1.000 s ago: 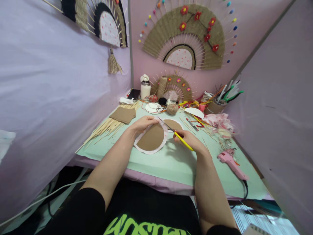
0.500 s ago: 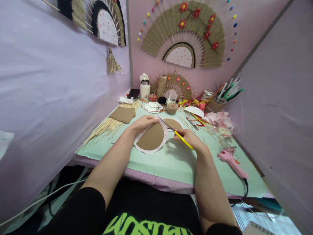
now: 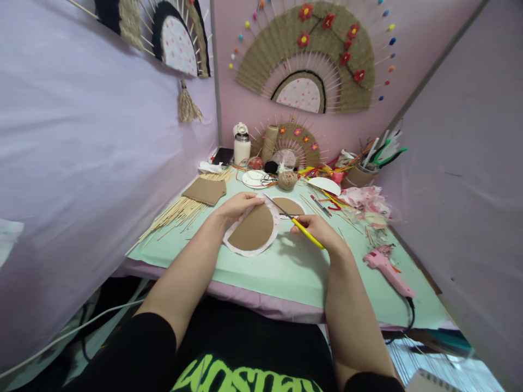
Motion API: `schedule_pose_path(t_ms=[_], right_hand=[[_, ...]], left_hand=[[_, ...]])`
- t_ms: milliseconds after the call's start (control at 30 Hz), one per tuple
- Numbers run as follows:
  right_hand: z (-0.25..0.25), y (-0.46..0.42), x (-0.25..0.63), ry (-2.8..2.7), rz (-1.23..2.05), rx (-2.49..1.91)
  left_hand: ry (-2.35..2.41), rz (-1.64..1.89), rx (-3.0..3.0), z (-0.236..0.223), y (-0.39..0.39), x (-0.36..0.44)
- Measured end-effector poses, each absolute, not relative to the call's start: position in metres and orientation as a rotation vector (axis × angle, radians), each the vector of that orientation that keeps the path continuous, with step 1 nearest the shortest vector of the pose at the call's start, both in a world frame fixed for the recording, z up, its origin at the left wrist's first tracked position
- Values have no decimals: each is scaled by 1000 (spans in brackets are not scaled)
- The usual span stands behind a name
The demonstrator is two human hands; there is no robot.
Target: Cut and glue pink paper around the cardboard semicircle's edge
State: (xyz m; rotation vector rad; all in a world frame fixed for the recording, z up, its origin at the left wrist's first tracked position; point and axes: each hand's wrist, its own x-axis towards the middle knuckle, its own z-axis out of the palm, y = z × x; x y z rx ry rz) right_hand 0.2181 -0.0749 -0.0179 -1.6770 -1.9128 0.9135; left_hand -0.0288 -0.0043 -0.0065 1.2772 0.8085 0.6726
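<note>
My left hand pinches the upper edge of a brown cardboard half-circle, which has a border of white-and-pink fabric round it. The piece is held tilted above the table. Closed round the yellow handles of a pair of scissors is my right hand. The scissor blades point up and left, with their tips at the fabric's upper edge by my left fingers. Behind the blades lies a second brown half-circle with a pale border, flat on the table.
Thin wooden sticks and a cardboard piece lie at left. A pink glue gun rests at right. Behind are a twine ball, a white bottle, crumpled fabric and a tool pot.
</note>
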Motion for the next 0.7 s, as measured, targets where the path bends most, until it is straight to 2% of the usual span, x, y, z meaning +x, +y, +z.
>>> schedule_pose_path(t_ms=[700], right_hand=[[-16, -76, 217, -2041, 790, -1678]], left_hand=[[813, 698, 1279, -10, -1, -28]])
